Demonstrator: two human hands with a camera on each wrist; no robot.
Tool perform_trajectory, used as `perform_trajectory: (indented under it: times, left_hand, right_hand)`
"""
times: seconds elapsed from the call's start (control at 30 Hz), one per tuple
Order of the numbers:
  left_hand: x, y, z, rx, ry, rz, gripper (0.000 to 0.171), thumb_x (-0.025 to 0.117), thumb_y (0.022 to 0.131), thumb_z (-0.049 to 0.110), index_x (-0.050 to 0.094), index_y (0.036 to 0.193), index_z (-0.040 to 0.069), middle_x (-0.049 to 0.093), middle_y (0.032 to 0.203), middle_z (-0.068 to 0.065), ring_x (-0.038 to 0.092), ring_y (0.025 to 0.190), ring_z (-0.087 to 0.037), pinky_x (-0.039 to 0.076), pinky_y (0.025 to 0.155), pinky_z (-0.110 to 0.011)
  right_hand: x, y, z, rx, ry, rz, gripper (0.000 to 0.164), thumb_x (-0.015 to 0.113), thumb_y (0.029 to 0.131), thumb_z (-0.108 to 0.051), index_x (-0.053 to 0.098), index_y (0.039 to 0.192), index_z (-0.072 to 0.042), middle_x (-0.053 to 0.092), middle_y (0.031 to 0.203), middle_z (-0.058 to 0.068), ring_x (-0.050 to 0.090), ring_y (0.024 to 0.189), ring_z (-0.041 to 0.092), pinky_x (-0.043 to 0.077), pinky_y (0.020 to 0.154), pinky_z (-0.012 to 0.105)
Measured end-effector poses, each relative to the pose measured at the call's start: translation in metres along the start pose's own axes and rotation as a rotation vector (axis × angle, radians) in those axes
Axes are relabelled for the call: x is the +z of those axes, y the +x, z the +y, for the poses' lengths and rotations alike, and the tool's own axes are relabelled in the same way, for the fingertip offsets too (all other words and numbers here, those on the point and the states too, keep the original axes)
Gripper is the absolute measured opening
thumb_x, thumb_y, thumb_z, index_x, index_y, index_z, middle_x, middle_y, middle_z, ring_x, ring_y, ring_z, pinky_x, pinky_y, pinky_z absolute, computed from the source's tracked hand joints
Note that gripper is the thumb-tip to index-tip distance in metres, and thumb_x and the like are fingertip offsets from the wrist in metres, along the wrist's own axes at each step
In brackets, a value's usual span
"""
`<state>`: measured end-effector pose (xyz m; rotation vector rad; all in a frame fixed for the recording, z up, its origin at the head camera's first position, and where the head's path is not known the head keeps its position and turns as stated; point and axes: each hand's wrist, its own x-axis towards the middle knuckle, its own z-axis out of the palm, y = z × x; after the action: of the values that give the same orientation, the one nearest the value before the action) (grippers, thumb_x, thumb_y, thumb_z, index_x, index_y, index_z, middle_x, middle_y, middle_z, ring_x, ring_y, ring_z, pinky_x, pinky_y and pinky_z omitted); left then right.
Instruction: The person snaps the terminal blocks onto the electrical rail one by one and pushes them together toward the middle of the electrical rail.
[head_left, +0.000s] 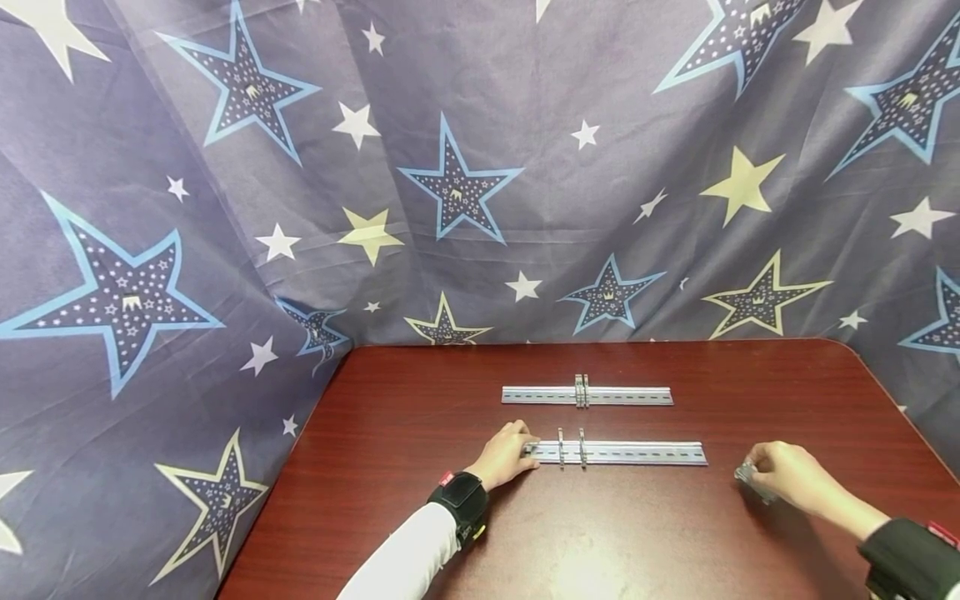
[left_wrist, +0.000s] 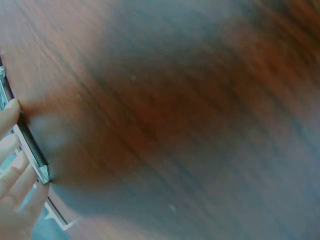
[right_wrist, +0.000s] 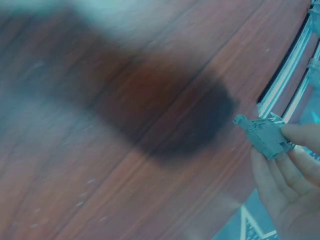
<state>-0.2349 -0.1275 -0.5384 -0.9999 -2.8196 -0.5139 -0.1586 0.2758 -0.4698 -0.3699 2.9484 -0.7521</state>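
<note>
My left hand [head_left: 506, 454] holds the left end of the near slotted metal DIN rail [head_left: 637, 453], thumb on its near edge and fingers on the far side. Two thin grey terminal blocks stand apart on this rail, a left one [head_left: 561, 448] and a right one [head_left: 582, 448]. Off the rail's right end, my right hand [head_left: 798, 479] pinches a loose grey terminal block [right_wrist: 270, 137] between thumb and fingers, above the table. The left wrist view shows the thumb [left_wrist: 10, 116] against the rail's edge.
Behind the near rail lies a second DIN rail [head_left: 540, 395], with several blocks [head_left: 581, 391] close together near its middle. Both rails lie on a reddish-brown wooden table [head_left: 420, 383]. A grey star-patterned cloth [head_left: 480, 275] hangs behind the table and along its left side.
</note>
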Motion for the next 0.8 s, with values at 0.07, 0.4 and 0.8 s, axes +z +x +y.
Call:
perform_trajectory:
  times: [0.07,0.4,0.8]
  left_hand:
    - [0.0,0.0,-0.001,0.008,-0.01,-0.001,0.036,0.07,0.073,0.028,0.067,0.103,0.008,0.049,0.085,0.001,0.047,0.08,-0.012,0.042,0.065,-0.025]
    - [-0.009,0.002,0.012,-0.069,0.05,-0.057,0.036,0.072,0.071,0.023,0.067,0.102,0.008,0.05,0.086,0.001,0.047,0.081,-0.013,0.042,0.068,-0.024]
    - [-0.009,0.003,0.011,-0.085,0.053,-0.067,0.036,0.072,0.07,0.025,0.067,0.102,0.009,0.049,0.086,0.002,0.048,0.082,-0.013,0.042,0.068,-0.024]
  right_hand:
    - [0.001,0.004,-0.007,-0.003,0.009,0.007,0.003,0.062,0.07,-0.004,0.059,0.07,-0.004,0.062,0.067,0.003,0.058,0.062,0.015,0.042,0.052,0.028]
    - [0.01,0.025,-0.035,-0.025,0.064,0.064,0.004,0.061,0.07,-0.005,0.06,0.069,-0.002,0.061,0.066,0.004,0.058,0.061,0.018,0.043,0.054,0.032]
    - [0.018,0.049,-0.064,-0.034,0.098,0.091,0.003,0.06,0.067,-0.004,0.059,0.068,-0.001,0.06,0.063,0.004,0.054,0.059,0.015,0.041,0.053,0.031]
